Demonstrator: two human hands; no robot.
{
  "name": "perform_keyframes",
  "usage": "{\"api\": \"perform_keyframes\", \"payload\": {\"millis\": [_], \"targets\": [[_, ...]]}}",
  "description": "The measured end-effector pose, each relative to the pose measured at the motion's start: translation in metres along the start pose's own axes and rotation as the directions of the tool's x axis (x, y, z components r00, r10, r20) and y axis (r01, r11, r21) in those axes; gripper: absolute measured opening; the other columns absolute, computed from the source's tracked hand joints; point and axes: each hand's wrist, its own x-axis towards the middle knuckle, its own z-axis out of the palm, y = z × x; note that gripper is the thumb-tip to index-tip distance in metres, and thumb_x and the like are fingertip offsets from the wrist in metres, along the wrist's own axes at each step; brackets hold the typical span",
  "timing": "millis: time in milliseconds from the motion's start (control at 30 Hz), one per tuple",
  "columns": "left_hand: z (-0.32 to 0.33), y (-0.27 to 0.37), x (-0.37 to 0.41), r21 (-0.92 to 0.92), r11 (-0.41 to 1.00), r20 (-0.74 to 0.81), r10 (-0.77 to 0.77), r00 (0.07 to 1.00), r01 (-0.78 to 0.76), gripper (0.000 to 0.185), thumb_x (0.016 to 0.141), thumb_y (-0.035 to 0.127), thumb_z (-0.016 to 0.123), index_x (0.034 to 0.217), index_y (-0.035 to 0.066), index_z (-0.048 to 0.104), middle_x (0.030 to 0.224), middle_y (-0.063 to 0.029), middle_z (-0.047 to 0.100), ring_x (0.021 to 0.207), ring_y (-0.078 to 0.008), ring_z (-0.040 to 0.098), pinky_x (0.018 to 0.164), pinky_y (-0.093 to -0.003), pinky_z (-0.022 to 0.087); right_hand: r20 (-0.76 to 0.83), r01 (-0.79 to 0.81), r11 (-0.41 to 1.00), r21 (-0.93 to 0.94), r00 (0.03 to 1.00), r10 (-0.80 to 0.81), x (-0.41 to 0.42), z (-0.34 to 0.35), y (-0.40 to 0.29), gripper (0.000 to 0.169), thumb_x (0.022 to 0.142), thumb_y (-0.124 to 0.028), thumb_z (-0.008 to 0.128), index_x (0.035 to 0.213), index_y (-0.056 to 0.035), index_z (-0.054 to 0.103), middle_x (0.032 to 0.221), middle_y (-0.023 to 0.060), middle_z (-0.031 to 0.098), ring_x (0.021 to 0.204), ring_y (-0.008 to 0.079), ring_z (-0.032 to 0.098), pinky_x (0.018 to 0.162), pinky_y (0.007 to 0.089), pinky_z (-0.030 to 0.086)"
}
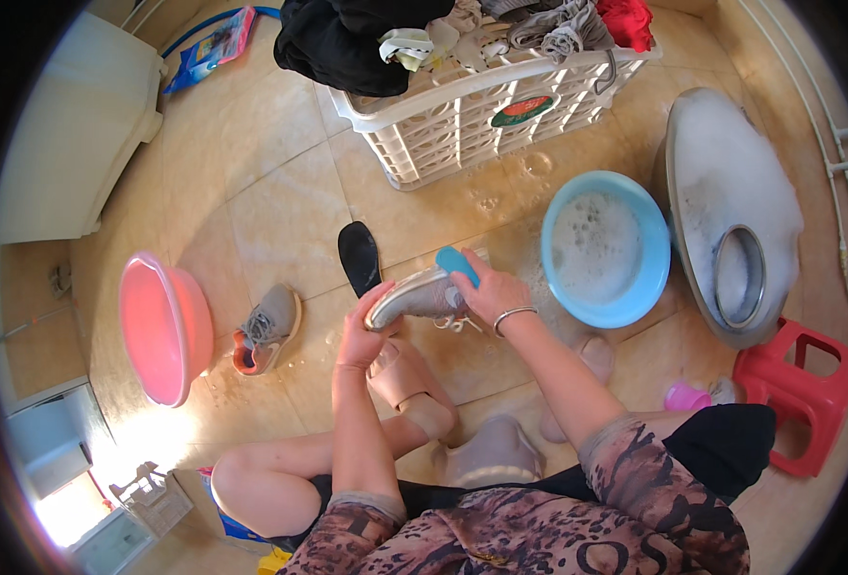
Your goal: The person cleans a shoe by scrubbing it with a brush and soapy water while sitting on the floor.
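My left hand (365, 327) grips one end of a grey sneaker (424, 293), which is tilted on its side above the tiled floor. In my right hand (498, 291) is a blue-backed scrub brush (458, 264), pressed against the other end of the sneaker's pale sole edge. The brush's bristles are hidden. Laces dangle from the shoe's underside. Just beyond my left hand a black insole (360, 256) lies on the floor. A second grey sneaker (268, 329) with an orange lining rests farther left.
A blue basin (659, 248) of suds stands right, beside a large foam-filled metal tub (672, 194) with a metal bowl (718, 248) in it. A red stool (808, 395) and pink cup (687, 397) are lower right. A pink basin (158, 330) sits left; a laundry basket (467, 133) stands ahead.
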Motion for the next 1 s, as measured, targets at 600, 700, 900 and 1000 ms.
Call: {"api": "perform_keyframes", "payload": {"millis": [600, 700, 900, 1000], "targets": [[0.020, -0.019, 0.001, -0.180, 0.975, 0.031, -0.129, 0.991, 0.132, 0.055, 0.064, -0.005, 0.067, 0.115, 0.010, 0.051, 0.113, -0.0033, 0.052, 0.105, -0.0158, 0.048, 0.091, -0.0276, 0.037, -0.311, 0.202, 0.882, 0.426, 0.948, -0.067, 0.019, -0.016, 0.101, 0.050, 0.079, -0.039, 0.051, 0.117, -0.0062, 0.044, 0.100, 0.0192, 0.058, 0.093, 0.0344, 0.055, 0.082, 0.0394, 0.042], [0.026, -0.020, 0.002, -0.172, 0.977, 0.024, -0.127, 0.992, 0.129, 0.055, 0.064, -0.003, 0.068, 0.115, 0.010, 0.051, 0.111, -0.0036, 0.053, 0.104, -0.0162, 0.049, 0.090, -0.0278, 0.038, 0.026, 0.102, 0.963, 0.251, 0.993, -0.112, -0.016, -0.022, 0.010, 0.054, 0.080, -0.046, 0.045, 0.123, -0.0133, 0.039, 0.099, 0.0211, 0.057, 0.091, 0.0348, 0.056, 0.082, 0.0417, 0.042], [0.045, -0.044, 0.003, -0.243, 0.966, -0.007, -0.094, 0.996, 0.090, 0.051, 0.065, -0.001, 0.069, 0.113, 0.006, 0.052, 0.110, -0.0059, 0.055, 0.103, -0.0164, 0.051, 0.090, -0.0284, 0.038, -0.201, 0.111, 0.975, -0.194, 0.968, -0.151, -0.007, 0.023, 0.003, 0.054, 0.082, -0.046, 0.037, 0.127, -0.0178, 0.032, 0.090, 0.0217, 0.059, 0.079, 0.0382, 0.058, 0.076, 0.0462, 0.044], [0.048, -0.041, 0.007, -0.163, 0.985, -0.037, 0.043, 0.998, -0.049, 0.050, 0.067, -0.001, 0.068, 0.113, 0.007, 0.052, 0.112, -0.0061, 0.054, 0.103, -0.0144, 0.050, 0.090, -0.0284, 0.039, -0.136, -0.072, 0.997, 0.012, 0.988, 0.073, 0.002, 0.017, 0.015, 0.054, 0.082, -0.045, 0.039, 0.129, -0.0209, 0.030, 0.084, 0.0226, 0.060, 0.076, 0.0383, 0.058, 0.070, 0.0482, 0.046]]}}
